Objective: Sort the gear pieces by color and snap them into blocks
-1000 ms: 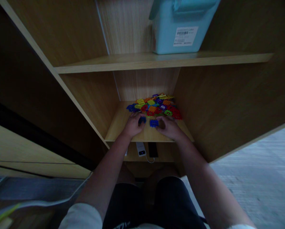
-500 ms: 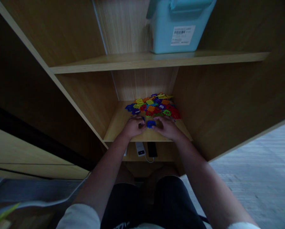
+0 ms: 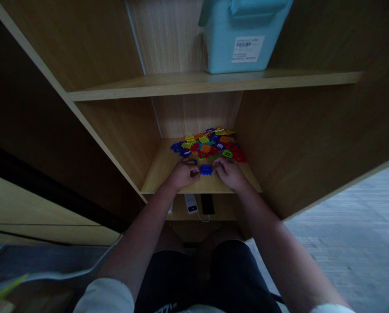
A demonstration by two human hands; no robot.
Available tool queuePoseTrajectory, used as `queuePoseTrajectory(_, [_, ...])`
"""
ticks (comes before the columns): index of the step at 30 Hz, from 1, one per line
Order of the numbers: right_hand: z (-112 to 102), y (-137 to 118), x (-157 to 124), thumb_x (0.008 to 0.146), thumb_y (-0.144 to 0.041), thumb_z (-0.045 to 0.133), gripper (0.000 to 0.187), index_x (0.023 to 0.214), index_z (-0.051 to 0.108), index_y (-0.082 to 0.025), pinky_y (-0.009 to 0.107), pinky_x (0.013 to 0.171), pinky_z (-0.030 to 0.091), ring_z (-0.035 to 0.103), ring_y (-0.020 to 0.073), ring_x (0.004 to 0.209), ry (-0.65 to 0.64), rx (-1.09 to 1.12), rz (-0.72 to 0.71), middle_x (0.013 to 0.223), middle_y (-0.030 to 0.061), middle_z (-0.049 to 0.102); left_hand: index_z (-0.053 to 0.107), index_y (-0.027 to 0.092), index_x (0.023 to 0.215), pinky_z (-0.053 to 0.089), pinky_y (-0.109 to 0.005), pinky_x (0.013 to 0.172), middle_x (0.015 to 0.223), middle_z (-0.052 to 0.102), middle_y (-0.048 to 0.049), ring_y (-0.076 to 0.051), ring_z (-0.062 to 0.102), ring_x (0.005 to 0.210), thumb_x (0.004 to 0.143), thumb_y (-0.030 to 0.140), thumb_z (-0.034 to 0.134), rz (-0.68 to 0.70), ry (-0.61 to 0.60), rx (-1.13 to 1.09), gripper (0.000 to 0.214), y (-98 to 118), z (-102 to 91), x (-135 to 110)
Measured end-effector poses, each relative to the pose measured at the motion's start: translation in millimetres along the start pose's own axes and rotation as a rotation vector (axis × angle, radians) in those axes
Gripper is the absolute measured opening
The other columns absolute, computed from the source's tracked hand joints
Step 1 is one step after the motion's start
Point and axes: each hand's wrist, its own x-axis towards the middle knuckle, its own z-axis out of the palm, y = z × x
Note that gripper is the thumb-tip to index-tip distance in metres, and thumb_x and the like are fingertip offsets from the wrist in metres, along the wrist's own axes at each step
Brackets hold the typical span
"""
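A pile of small coloured plastic interlocking pieces [image 3: 210, 144] lies at the back of a low wooden shelf [image 3: 161, 171]. In front of the pile, my left hand [image 3: 182, 172] and my right hand [image 3: 227, 172] meet over a blue piece [image 3: 206, 170]. Both hands pinch it from either side with curled fingers, just above the shelf board. Whether it is one blue piece or two joined ones I cannot tell.
A light blue plastic box [image 3: 243, 37] with a white label stands on the shelf above. Under the low shelf lie a white device with a cable [image 3: 191, 203] and a dark phone [image 3: 207, 204]. Wooden side panels close in left and right. My knees [image 3: 210, 269] are below.
One second ago each hand held a separate blue piece a little apart. The hands have come together, and the blue now shows as one lump between the fingertips.
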Motion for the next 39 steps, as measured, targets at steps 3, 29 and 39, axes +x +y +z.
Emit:
queuePoseTrajectory(3, [-0.7,-0.3,-0.3,0.104,-0.024,0.053,0.014,0.105,0.066,-0.027,0.041,0.097,0.053,0.076,0.0263,0.094,-0.008,-0.008,0.002,0.094,0.004,0.081,0.079,0.025,0.083,0.054,-0.037,0.088,0.083,0.078,-0.0022,-0.021,0.07,0.083,0.087,0.024,0.079,0.006,-0.003,0.001,0.004,0.0,-0.3,-0.2])
queuePoseTrajectory(29, [0.3,-1.3,0.7,0.102,-0.022,0.054,0.013,0.101,0.066,-0.027,0.038,0.091,0.053,0.074,0.0246,0.09,0.011,0.012,-0.035,0.093,0.0038,0.08,0.077,0.024,0.081,0.053,-0.037,0.088,0.08,0.076,-0.0026,-0.021,0.069,0.08,0.088,0.022,0.074,0.007,-0.028,0.0,0.007,4.1,-2.1,0.9])
queuePoseTrajectory(39, [-2.9,-4.6,0.1,0.106,-0.027,0.054,0.016,0.099,0.068,-0.026,0.042,0.093,0.049,0.067,0.0302,0.101,0.058,-0.102,-0.014,0.099,0.0079,0.077,0.071,0.024,0.096,0.056,-0.046,0.104,0.102,0.078,-0.0087,-0.03,0.071,0.108,0.091,0.02,0.068,-0.408,0.436,0.057,0.007,-6.7,-3.9,-2.7])
